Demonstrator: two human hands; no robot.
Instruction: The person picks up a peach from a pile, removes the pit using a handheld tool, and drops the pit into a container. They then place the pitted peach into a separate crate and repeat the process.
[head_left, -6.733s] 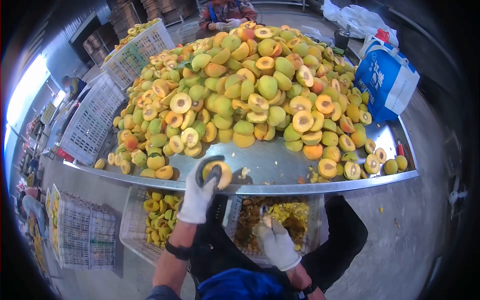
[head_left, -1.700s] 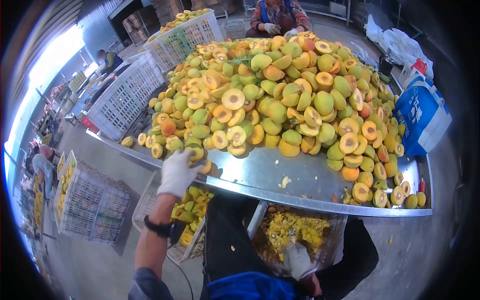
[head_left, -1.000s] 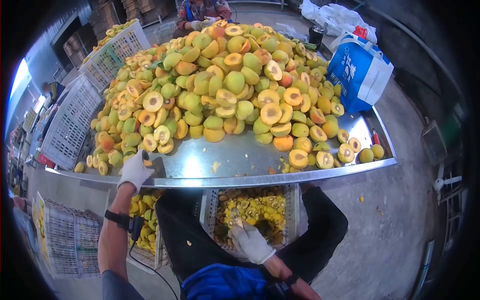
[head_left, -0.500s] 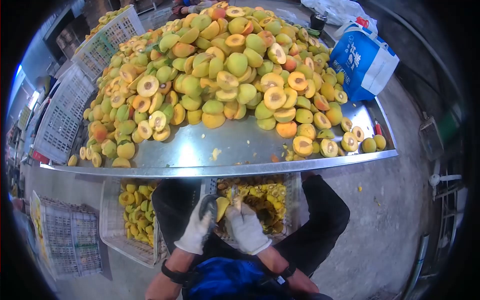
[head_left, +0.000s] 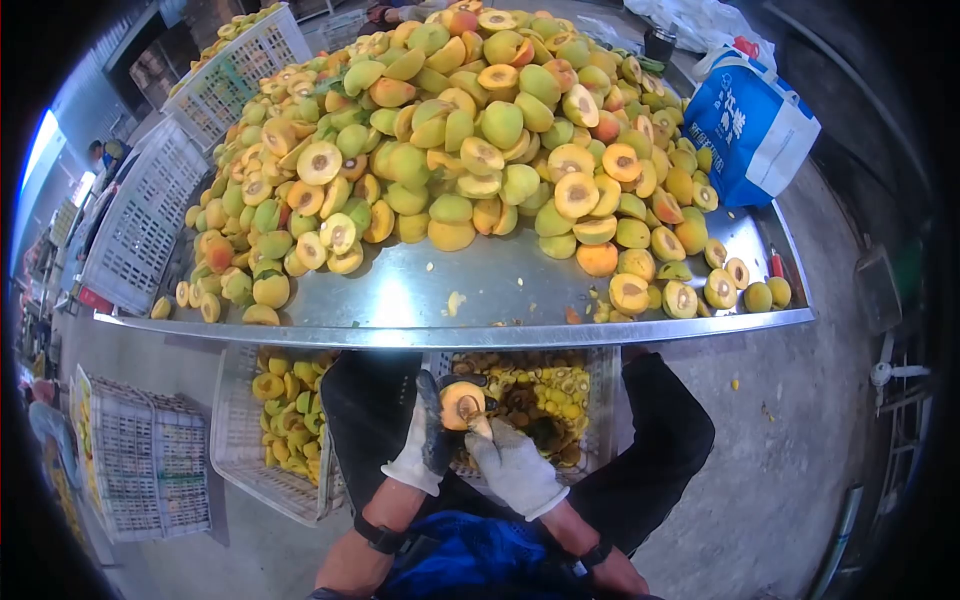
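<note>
My left hand (head_left: 424, 435), in a white glove with a dark palm, is closed around a halved peach (head_left: 461, 404). Its cut face points up, with a brown hollow or pit in the middle. My right hand (head_left: 513, 468), also gloved, pinches a small tool with a pale handle (head_left: 481, 427) against the peach's lower right edge; its tip is hard to make out. Both hands are above a crate (head_left: 603, 400) of yellow scraps and pits between my knees. Beyond them, a large heap of halved peaches (head_left: 450, 130) covers much of a metal table (head_left: 350, 290).
Left of my legs stands a crate (head_left: 232, 420) of peach pieces, with stacked crates (head_left: 150, 460) farther left. Two white crates (head_left: 150, 215) lean along the table's left side. A blue and white bag (head_left: 750, 125) stands at the table's right. Another person's hand shows behind the heap.
The peach half has turned so its cut face shows upward, and the right hand's tool now meets it. The view has shifted slightly, moving the table leftover scene to the right.
</note>
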